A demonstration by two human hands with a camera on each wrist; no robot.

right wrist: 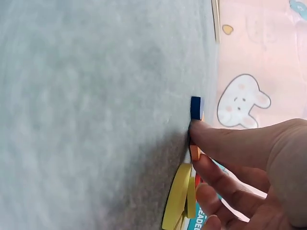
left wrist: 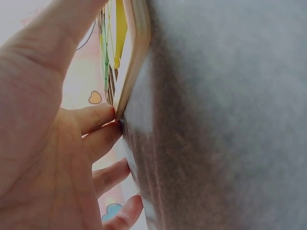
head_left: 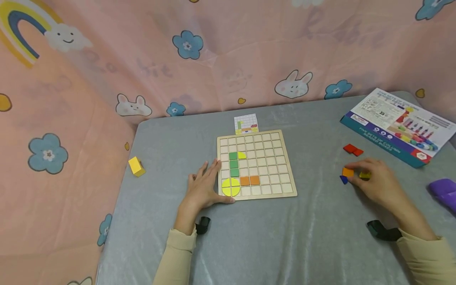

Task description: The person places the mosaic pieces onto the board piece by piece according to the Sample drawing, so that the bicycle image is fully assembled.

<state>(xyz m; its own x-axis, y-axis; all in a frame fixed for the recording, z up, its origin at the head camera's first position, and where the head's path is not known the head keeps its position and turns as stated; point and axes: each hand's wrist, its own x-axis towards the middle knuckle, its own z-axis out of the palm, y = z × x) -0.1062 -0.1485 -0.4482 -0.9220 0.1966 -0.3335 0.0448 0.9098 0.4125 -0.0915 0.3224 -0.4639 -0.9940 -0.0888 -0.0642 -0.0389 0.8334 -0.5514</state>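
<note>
A wooden grid board (head_left: 268, 161) lies flat on the grey cloth, bearing green squares (head_left: 233, 164), orange squares (head_left: 249, 181), a yellow circle (head_left: 230, 187) made of quarter pieces and a single yellow quarter piece (head_left: 242, 155). My left hand (head_left: 204, 186) rests against its near left corner, fingers extended along the left side and thumb at the front edge. Off to the right, my right hand (head_left: 379, 183) pinches an orange square tile (head_left: 347, 172) between thumb and fingers. Beside it lie a blue triangular piece (right wrist: 196, 108) and yellow pieces (right wrist: 176, 199), partly hidden by the hand.
Behind the board stands a small pattern card (head_left: 246, 124). Red pieces (head_left: 352, 150) lie beyond the right hand, near a printed box (head_left: 400, 126). A yellow block (head_left: 136, 166) sits at the table's left edge, and a purple object (head_left: 443, 194) at the far right.
</note>
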